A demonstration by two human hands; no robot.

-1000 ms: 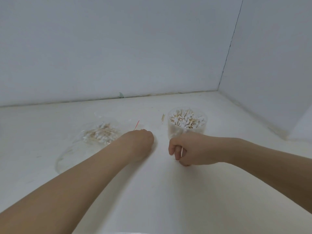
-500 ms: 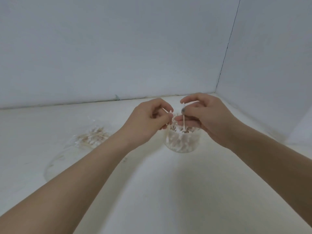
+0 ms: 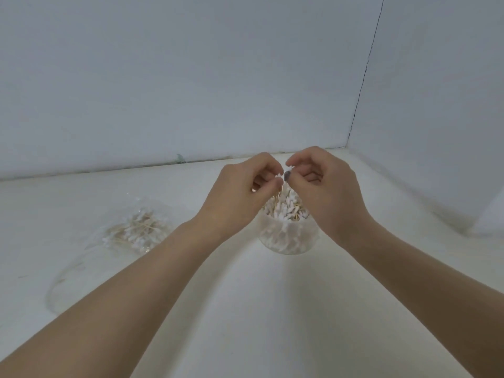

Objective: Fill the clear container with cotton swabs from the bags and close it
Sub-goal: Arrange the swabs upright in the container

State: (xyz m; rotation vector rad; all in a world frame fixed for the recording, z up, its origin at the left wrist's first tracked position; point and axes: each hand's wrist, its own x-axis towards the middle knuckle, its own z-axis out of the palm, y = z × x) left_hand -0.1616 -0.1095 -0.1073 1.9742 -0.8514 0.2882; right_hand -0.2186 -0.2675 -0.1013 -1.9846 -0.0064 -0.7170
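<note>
While both hands pinch cotton swabs (image 3: 278,178) above the clear container (image 3: 289,236), the left hand (image 3: 242,197) and right hand (image 3: 324,192) hide part of its open, swab-packed top. Left of it lies a clear bag (image 3: 128,233) of swabs on the white table (image 3: 245,309), cornered by pale walls (image 3: 191,77).

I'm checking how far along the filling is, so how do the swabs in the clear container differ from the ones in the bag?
Swabs in the clear container stand upright, densely packed; swabs in the bag lie flat in a loose, sparse heap. The container sits beneath both hands, the bag off to its left. Both hold white-tipped swabs.
</note>
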